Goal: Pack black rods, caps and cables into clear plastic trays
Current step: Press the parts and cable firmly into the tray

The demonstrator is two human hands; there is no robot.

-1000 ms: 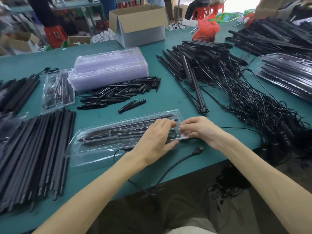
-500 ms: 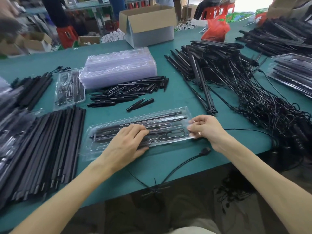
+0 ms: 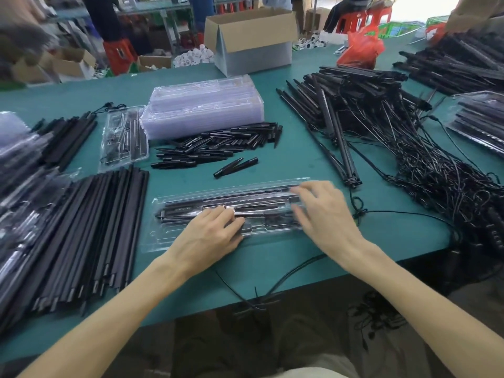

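Pressing down on the clear tray (image 3: pixel 169 241) with the flat, straight-fingered left hand (image 3: pixel 215 236); touching its right end with the loose, spread-fingered right hand (image 3: pixel 324 214), slightly blurred.

Black rods (image 3: pixel 81 230) – clear tray (image 3: pixel 174 241) – teal table (image 3: pixel 300 165), red bag (image 3: pixel 360 50).

Probably a factory packing line: green worktable (image 3: pixel 286 165), heaps of black rods (image 3: pixel 90 230), stacked clear trays (image 3: pixel 201 107), cardboard box (image 3: pixel 251 39).
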